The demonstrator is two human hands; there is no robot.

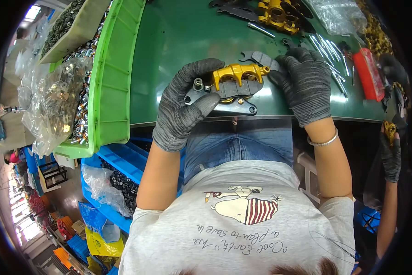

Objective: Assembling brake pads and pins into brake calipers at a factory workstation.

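A gold brake caliper [237,72] with a silver bracket [224,107] sits in my left hand [180,103], just above the near edge of the green table. My gloved left fingers and thumb close around its left end. A dark brake pad [248,89] shows inside the caliper's opening. To the right, my gloved right hand [307,85] pinches another brake pad [263,59], whose hooked metal end points left, just behind the caliper's right end. The fingertips of that hand are partly hidden behind the pad and glove.
Silver pins [327,49] lie behind my right hand, near a red box [369,74]. More gold calipers [279,17] and a clear plastic bag [338,17] are at the back. A green bin [113,82] of small metal parts borders the left. A co-worker's gloved hand [391,160] holds a gold part.
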